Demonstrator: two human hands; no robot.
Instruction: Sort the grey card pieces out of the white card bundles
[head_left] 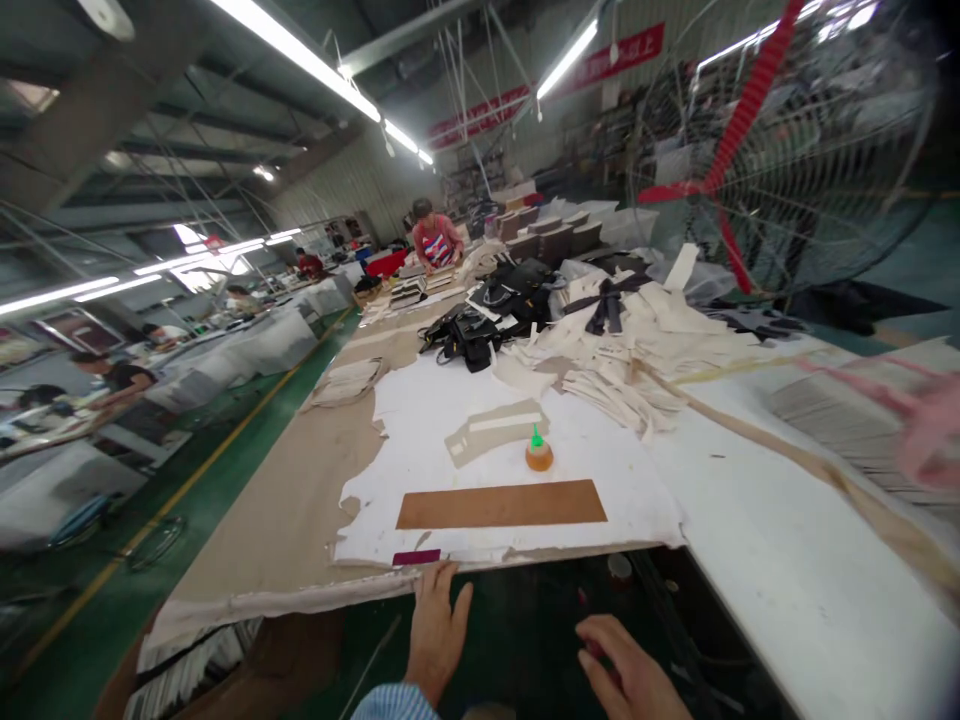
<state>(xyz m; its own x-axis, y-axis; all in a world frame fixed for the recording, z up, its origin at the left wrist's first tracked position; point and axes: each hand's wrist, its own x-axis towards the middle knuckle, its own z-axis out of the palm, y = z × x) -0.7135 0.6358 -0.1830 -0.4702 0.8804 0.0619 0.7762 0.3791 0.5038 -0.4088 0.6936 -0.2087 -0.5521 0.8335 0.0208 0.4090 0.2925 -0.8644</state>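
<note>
My left hand [436,628] is at the front edge of the table, fingers stretched and thumb apart. Its fingertips are at a small dark-red strip [417,557] on the edge; whether they press on it I cannot tell. Below the table edge, to the right, my right hand [634,668] has its fingers curled around something small and dark red, mostly hidden. A long brown strip [501,504] lies flat on white sheeting [630,500]. Behind it stand a round bottle [538,458] of amber content with a green nozzle and a flat grey-beige cut piece [491,432].
Black pieces [480,330] and cream offcuts [637,325] are heaped farther back. A stack of beige pieces [346,382] lies at left. A large fan [772,170] with red blades stands at right. Another person [437,240] works at the far end.
</note>
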